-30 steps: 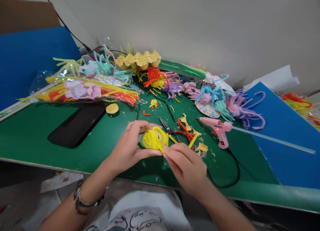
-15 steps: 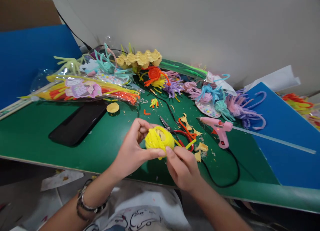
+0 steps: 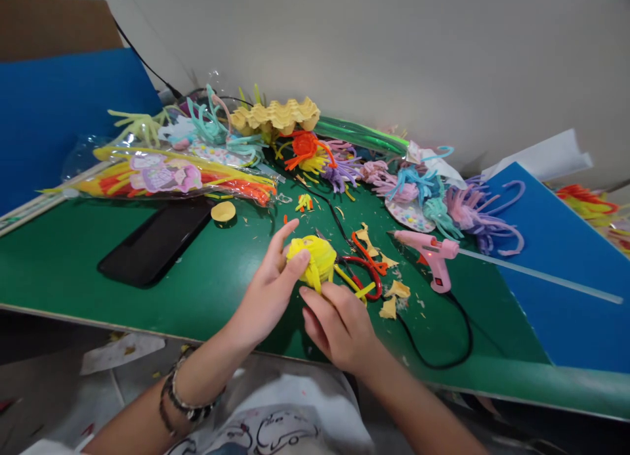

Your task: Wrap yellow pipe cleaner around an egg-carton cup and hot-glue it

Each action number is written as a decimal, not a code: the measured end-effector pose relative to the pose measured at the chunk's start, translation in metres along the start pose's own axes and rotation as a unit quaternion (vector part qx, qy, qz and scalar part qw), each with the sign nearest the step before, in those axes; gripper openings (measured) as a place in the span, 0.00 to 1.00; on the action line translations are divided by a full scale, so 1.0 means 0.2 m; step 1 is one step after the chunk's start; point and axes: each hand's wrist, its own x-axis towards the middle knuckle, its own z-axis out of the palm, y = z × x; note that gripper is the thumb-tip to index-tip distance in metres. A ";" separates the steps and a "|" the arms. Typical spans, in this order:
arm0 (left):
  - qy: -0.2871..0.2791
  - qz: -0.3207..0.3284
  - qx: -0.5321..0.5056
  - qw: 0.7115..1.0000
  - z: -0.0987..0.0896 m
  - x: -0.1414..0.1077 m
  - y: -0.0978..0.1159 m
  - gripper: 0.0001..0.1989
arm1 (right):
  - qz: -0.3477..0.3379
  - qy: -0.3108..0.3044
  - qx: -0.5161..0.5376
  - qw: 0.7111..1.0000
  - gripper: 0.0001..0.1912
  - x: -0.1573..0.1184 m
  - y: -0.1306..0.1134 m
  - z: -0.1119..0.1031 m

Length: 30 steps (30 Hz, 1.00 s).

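Note:
A yellow bundle of wound pipe cleaners (image 3: 319, 255) is held above the near part of the green table. My left hand (image 3: 268, 287) grips its left side, thumb across the front and index finger raised. From below right, my right hand (image 3: 339, 320) closes on a yellow strand at the underside of the bundle; its fingertips are partly hidden. A loose yellow strand trails to the right. Just behind lie scissors with red handles (image 3: 375, 278), their blades mostly covered by the bundle. An orange pipe cleaner (image 3: 367, 253) rests by them.
A pink glue gun (image 3: 433, 248) with a long glue stick stands at right, its black cord curling forward. Torn egg-carton scraps (image 3: 396, 291) lie near it. At left are a black phone (image 3: 152, 245) and bagged pipe cleaners (image 3: 197, 179). An egg carton (image 3: 278, 115) sits behind.
The yellow bundle has turned in my hands, so its round hollow no longer faces me. My left index finger has lifted, and my right hand has shifted left and slightly down.

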 end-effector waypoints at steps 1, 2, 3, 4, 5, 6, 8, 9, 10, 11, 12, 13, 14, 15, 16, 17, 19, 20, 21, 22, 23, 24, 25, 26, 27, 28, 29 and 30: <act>0.010 -0.011 -0.007 1.000 0.01 0.00 0.00 0.27 | 0.003 0.002 -0.001 1.000 0.10 0.00 0.00 0.00; 0.019 -0.027 -0.019 0.999 0.01 0.00 0.01 0.25 | 0.006 0.003 0.000 1.000 0.10 0.00 0.00 0.01; 0.027 -0.047 -0.036 0.998 0.02 0.00 0.01 0.24 | 0.010 0.005 0.006 1.000 0.10 0.00 0.00 0.01; 0.033 -0.072 -0.058 0.995 0.03 0.00 0.02 0.22 | 0.015 0.010 0.016 1.000 0.10 -0.01 0.00 0.01; 0.039 -0.096 -0.083 0.991 0.04 0.01 0.03 0.20 | 0.022 0.018 0.027 0.999 0.11 0.00 0.00 0.02; 0.044 -0.118 -0.110 0.986 0.05 0.01 0.04 0.18 | 0.036 0.029 0.037 0.998 0.12 0.00 0.00 0.02; 0.058 -0.152 -0.158 0.974 0.07 0.02 0.05 0.15 | 0.076 0.058 0.047 0.994 0.15 0.00 -0.01 0.03; 0.063 -0.165 -0.177 0.968 0.08 0.02 0.06 0.14 | 0.100 0.072 0.047 0.991 0.17 0.01 -0.02 0.04; 0.063 -0.179 -0.192 0.963 0.09 0.03 0.06 0.13 | 0.124 0.082 0.045 0.988 0.19 0.01 -0.03 0.04; 0.059 -0.193 -0.202 0.958 0.10 0.03 0.06 0.12 | 0.147 0.089 0.043 0.984 0.21 0.01 -0.04 0.05; 0.052 -0.204 -0.207 0.955 0.10 0.04 0.07 0.11 | 0.169 0.095 0.044 0.980 0.22 0.01 -0.04 0.05; 0.042 -0.212 -0.209 0.954 0.10 0.04 0.07 0.11 | 0.193 0.096 0.047 0.975 0.24 0.01 -0.05 0.06; 0.033 -0.218 -0.208 0.953 0.10 0.04 0.06 0.11 | 0.220 0.093 0.052 0.970 0.25 0.01 -0.06 0.06; 0.024 -0.222 -0.208 0.952 0.10 0.05 0.06 0.12 | 0.246 0.088 0.058 0.964 0.26 0.01 -0.06 0.06; 0.016 -0.228 -0.210 0.951 0.10 0.05 0.06 0.13 | 0.267 0.080 0.065 0.958 0.27 0.02 -0.07 0.06; 0.005 -0.236 -0.213 0.948 0.09 0.05 0.05 0.15 | 0.282 0.068 0.069 0.955 0.27 0.02 -0.07 0.06; -0.019 -0.251 -0.217 0.943 0.08 0.05 0.04 0.17 | 0.290 0.038 0.071 0.954 0.26 0.02 -0.06 0.06; -0.031 -0.251 -0.216 0.943 0.08 0.06 0.04 0.17 | 0.286 0.024 0.068 0.956 0.26 0.03 -0.05 0.05; -0.045 -0.245 -0.214 0.945 0.08 0.06 0.04 0.17 | 0.279 0.012 0.064 0.958 0.25 0.03 -0.05 0.04; -0.060 -0.235 -0.210 0.947 0.08 0.06 0.03 0.17 | 0.270 0.004 0.058 0.961 0.25 0.04 -0.04 0.04; -0.076 -0.224 -0.206 0.950 0.07 0.06 0.03 0.16 | 0.260 0.000 0.052 0.964 0.26 0.04 -0.03 0.03; -0.093 -0.216 -0.198 0.952 0.07 0.06 0.03 0.15 | 0.249 -0.002 0.046 0.967 0.26 0.04 -0.02 0.02; -0.107 -0.211 -0.185 0.954 0.07 0.06 0.02 0.14 | 0.240 -0.004 0.040 0.970 0.26 0.05 -0.01 0.01; -0.115 -0.205 -0.165 0.958 0.06 0.06 0.02 0.13 | 0.231 -0.007 0.036 0.972 0.26 0.05 0.00 0.00; -0.111 -0.192 -0.137 0.965 0.04 0.06 0.01 0.14 | 0.223 -0.014 0.034 0.974 0.26 0.05 0.01 0.00; -0.099 -0.163 -0.098 0.977 0.03 0.06 0.01 0.16 | 0.216 -0.021 0.036 0.976 0.26 0.05 0.02 -0.01; -0.081 -0.113 -0.045 0.989 0.00 0.05 0.01 0.20 | 0.210 -0.031 0.040 0.976 0.26 0.05 0.04 -0.02; -0.062 -0.040 0.020 0.997 -0.02 0.04 0.02 0.24 | 0.205 -0.043 0.046 0.977 0.26 0.05 0.05 -0.03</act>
